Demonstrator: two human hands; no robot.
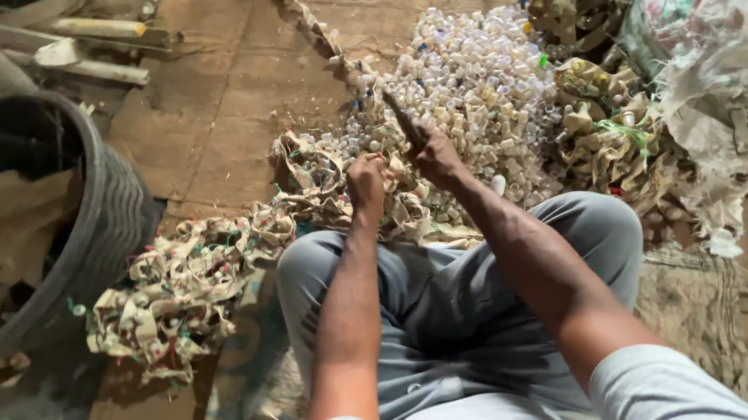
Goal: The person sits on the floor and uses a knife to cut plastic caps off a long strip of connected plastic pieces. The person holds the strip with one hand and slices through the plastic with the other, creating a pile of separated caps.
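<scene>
I sit on the floor with my legs folded, both arms stretched forward. My left hand [365, 181] is closed on a tan strip of the linked scrap material [314, 165] in front of my knees. My right hand [436, 159] grips a dark blade-like tool [404, 121] that points up and away, its tip over the strip. Just beyond the hands lies a big heap of small white plastic caps [482, 87], a few of them blue or green.
A pile of tangled tan strips [174, 291] lies left of my knee, more bundles [607, 134] to the right. A dark round tub [105, 210] stands at left, woven white sacks [730, 71] at right. Cardboard sheets [223, 96] cover the floor, with wooden sticks [98, 49] at the far left.
</scene>
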